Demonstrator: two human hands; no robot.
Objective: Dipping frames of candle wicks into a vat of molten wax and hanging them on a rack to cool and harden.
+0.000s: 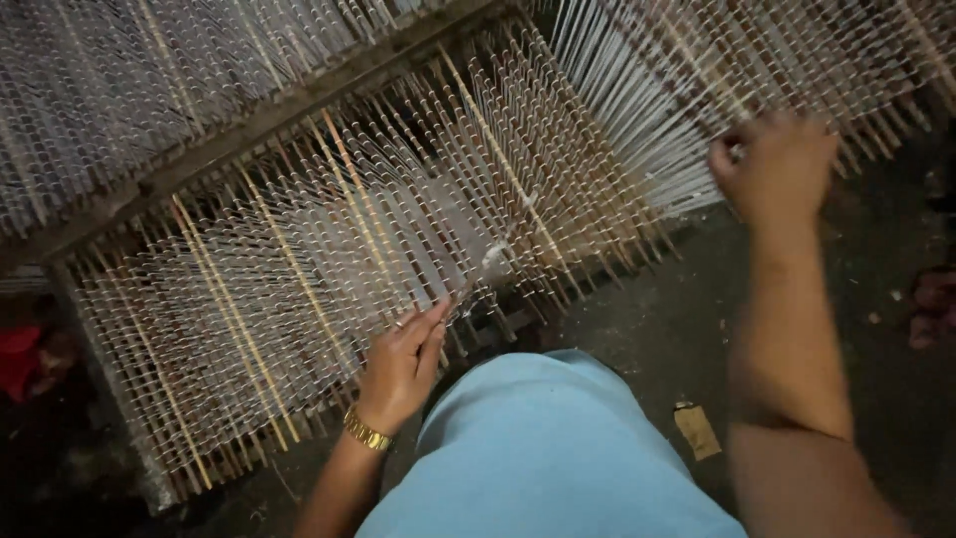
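Left hand (400, 364) and right hand (775, 164) on thread-strung stick rack (299, 249)

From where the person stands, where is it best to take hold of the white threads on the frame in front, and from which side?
Probably at the near lower edge of the white threads, where the left hand already touches them. The threads run stretched over the thin cane rods toward that edge, so their ends are free there. Come from the near side, fingers pinching along the thread direction. The right hand does the same at the next frame's edge.

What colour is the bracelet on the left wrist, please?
Gold, seen best in the head view: bracelet.
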